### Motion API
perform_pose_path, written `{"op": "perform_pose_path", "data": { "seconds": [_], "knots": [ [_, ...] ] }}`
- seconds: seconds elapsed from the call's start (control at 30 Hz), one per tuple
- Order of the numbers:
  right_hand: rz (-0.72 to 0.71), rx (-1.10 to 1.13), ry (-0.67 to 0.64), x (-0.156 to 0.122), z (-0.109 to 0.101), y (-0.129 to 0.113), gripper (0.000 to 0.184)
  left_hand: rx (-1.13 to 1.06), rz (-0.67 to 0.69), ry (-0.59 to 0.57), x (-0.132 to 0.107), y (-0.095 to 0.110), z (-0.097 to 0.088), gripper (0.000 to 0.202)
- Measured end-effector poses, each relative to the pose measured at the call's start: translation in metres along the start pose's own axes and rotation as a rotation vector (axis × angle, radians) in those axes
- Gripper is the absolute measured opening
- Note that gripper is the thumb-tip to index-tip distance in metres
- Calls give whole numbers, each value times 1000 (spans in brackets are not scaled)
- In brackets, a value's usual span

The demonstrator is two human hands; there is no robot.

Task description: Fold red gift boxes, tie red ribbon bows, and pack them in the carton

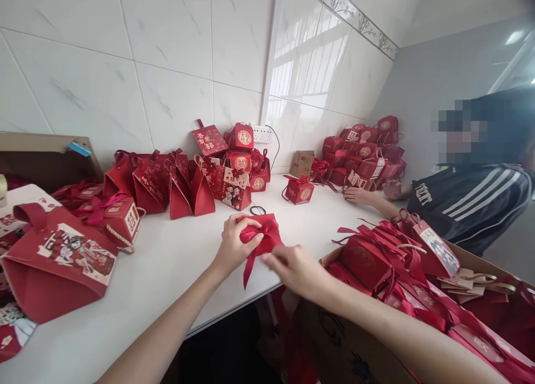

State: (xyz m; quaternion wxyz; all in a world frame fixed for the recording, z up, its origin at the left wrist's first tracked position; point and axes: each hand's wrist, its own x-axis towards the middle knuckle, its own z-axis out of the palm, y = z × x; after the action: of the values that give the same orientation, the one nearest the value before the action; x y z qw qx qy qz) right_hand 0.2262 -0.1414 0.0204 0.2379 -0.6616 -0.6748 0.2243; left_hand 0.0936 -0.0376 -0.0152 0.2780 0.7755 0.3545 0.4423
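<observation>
A small red gift box (pixel 267 223) lies on the white table in front of me, a red ribbon bow (pixel 267 236) across its top. My left hand (pixel 239 240) grips the box from its left side, the thumb pressed on the ribbon. One ribbon tail (pixel 248 270) hangs down toward the table's front edge. Beside the box's near right corner is my right hand (pixel 295 267), its fingers curled together and slightly blurred; what they pinch, if anything, is hidden. A black ring-shaped band (pixel 258 210) lies just behind the box.
Red gift bags (pixel 152 183) stand along the wall at left, with a larger bag (pixel 62 261) nearer. A finished-looking red box (pixel 298 192) sits behind my hands. An open carton (pixel 328 259) of ribboned boxes is at right. A co-worker's hand (pixel 358 196) rests by a pile of boxes (pixel 368 150).
</observation>
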Motion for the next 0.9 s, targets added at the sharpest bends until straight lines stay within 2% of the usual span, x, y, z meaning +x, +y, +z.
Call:
{"op": "perform_pose_path", "data": {
  "seconds": [0.03,0.07,0.1,0.17,0.27,0.37,0.47,0.57,0.7,0.73,0.83,0.9],
  "knots": [
    [3,-153,151,0,-8,3,40,1,6,-4,0,0,0,14],
    [26,-263,244,1,-15,8,42,2,12,-6,-1,0,1,14],
    [59,-310,265,3,-19,13,44,4,16,-7,-1,0,1,15],
    [142,-210,120,8,-22,24,50,8,28,-8,-1,0,1,15],
    [261,188,-165,14,-13,37,45,11,38,-6,-1,-1,1,15],
    [330,411,-200,15,-1,43,32,-2,25,-7,-1,-1,0,14],
    [316,366,-178,13,3,45,27,-10,18,-19,-1,-1,-1,13],
    [227,168,-94,9,-4,43,23,-13,16,-34,-1,0,-1,14],
    [74,-230,-7,5,-27,32,19,-11,10,-44,0,0,0,14],
    [43,-322,50,6,-33,29,28,-10,9,-46,0,0,0,14],
    [-174,-460,226,15,-43,21,77,-12,11,-59,0,0,-1,16],
    [-359,-442,200,26,-42,19,96,-22,36,-79,-1,-1,-3,16]
  ]
}}
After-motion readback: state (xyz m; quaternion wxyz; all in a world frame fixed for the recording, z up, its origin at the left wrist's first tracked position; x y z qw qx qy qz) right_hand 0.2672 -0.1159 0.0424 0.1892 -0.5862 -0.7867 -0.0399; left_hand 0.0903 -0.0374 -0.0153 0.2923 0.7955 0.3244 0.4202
